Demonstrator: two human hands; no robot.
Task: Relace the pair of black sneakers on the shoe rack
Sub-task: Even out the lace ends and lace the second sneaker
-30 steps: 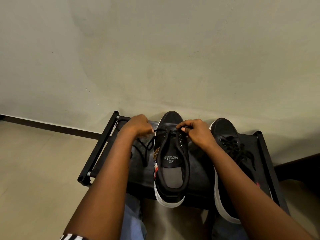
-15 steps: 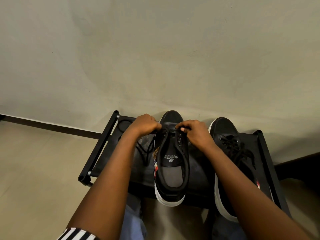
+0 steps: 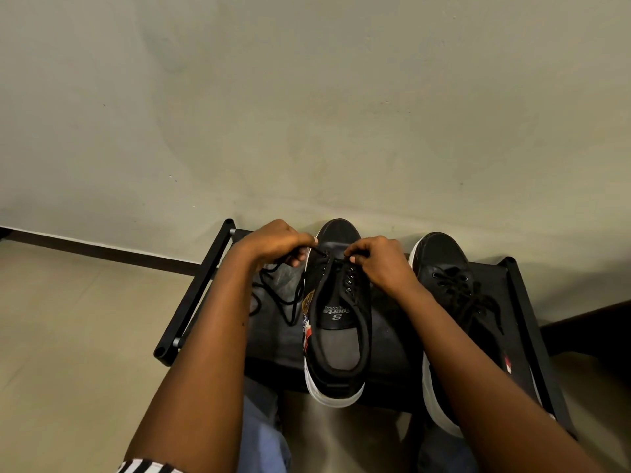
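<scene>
Two black sneakers with white soles stand on the black shoe rack point(image 3: 191, 302), toes toward the wall. The left sneaker point(image 3: 336, 322) has most eyelets bare, and its black lace point(image 3: 273, 295) trails in loops over the rack to its left. My left hand point(image 3: 276, 244) pinches the lace beside the front eyelets. At the front right eyelets, my right hand point(image 3: 379, 261) pinches the other part of the lace. The right sneaker point(image 3: 454, 288) is laced, partly hidden under my right forearm.
The rack stands against a plain beige wall with a dark skirting strip point(image 3: 102, 249). Beige tiled floor point(image 3: 68, 353) lies to the left. My knees in blue jeans point(image 3: 263, 438) are just in front of the rack.
My left hand has moved right and closer to the sneaker's toe, drawing the lace with it. My right hand has stayed at the front eyelets.
</scene>
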